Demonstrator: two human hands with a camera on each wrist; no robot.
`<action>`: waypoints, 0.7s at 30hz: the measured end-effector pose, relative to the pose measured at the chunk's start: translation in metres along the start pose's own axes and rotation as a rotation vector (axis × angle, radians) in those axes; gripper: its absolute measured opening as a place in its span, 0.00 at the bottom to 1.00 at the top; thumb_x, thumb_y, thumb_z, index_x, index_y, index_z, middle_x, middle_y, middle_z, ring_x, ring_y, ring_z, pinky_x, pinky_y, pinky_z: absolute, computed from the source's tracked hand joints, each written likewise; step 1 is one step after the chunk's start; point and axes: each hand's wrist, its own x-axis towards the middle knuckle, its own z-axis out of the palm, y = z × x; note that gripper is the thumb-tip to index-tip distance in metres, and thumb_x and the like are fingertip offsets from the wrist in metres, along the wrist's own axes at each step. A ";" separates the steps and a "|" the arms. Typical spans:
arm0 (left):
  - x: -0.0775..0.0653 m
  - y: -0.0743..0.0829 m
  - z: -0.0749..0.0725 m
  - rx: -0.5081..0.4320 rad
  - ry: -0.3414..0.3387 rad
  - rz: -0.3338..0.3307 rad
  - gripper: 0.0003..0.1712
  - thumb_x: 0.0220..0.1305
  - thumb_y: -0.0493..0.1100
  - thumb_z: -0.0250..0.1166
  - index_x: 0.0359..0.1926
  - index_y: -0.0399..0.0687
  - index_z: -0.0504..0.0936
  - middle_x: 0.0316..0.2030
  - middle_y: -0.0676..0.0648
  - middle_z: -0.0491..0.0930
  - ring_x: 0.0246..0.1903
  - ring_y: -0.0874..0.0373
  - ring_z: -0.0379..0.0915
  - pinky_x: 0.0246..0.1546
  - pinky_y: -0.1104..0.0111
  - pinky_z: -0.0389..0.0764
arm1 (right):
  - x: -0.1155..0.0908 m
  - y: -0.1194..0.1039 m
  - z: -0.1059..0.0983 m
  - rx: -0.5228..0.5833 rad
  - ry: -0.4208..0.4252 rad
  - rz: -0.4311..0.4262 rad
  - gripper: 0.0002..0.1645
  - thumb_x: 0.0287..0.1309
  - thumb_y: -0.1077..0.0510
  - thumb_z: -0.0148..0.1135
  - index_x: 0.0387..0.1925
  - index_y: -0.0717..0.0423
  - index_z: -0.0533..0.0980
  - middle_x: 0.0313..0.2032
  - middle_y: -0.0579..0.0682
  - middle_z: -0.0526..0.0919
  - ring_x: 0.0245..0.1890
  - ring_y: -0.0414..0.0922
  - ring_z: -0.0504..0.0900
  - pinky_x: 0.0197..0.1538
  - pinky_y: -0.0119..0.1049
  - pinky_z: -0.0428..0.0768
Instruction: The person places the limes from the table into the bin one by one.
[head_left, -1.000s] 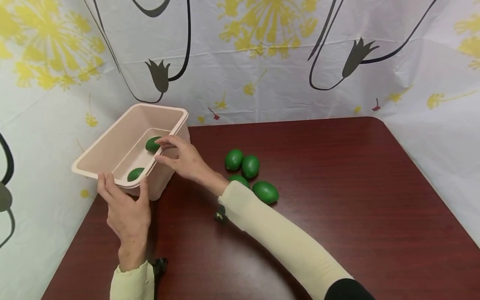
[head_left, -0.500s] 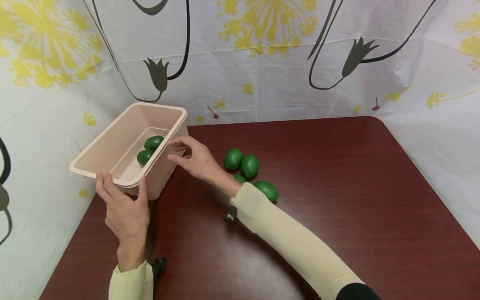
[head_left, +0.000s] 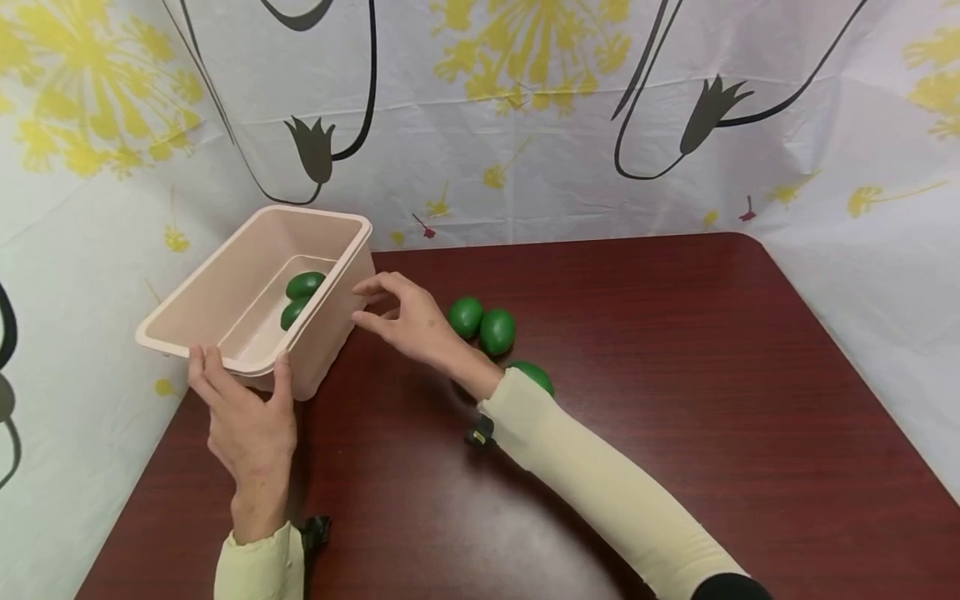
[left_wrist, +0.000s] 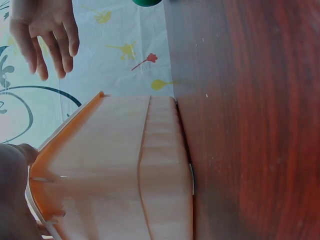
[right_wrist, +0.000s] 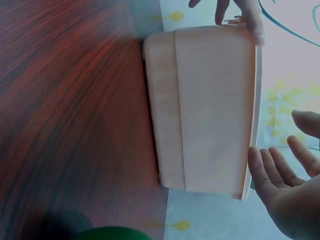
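Observation:
A pale pink plastic bin [head_left: 326, 333] stands at the table's back left. Inside it lie two smooth green egg-shaped objects, the farther one [head_left: 304, 284] and the nearer one [head_left: 292, 314], partly hidden by the wall. My left hand [head_left: 249, 433] holds the bin's near corner, fingers on the front rim and thumb on the side. Beside the bin's right wall, my right hand [head_left: 412, 323] hovers with fingers relaxed and thumb apart, holding nothing. More green egg-shaped objects [head_left: 498, 332] lie on the table behind the right wrist; one [head_left: 534, 375] is partly covered by the sleeve.
The dark red wooden table [head_left: 712, 375] extends to the right. A white cloth [head_left: 525, 192] printed with yellow and grey flowers hangs along the back and left. Both wrists carry a small black device, such as the right one [head_left: 480, 431].
My right hand has drawn back rightward from over the bin's rim, leaving a green object inside. The nearer object rolled toward the other one. My left hand stays on the corner.

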 end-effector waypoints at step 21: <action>-0.002 -0.001 0.001 -0.012 0.011 0.003 0.49 0.69 0.72 0.58 0.78 0.48 0.58 0.81 0.51 0.53 0.44 0.24 0.78 0.35 0.33 0.71 | -0.024 0.018 -0.041 -0.060 0.073 0.074 0.21 0.67 0.54 0.69 0.59 0.52 0.78 0.57 0.49 0.80 0.61 0.51 0.80 0.59 0.38 0.82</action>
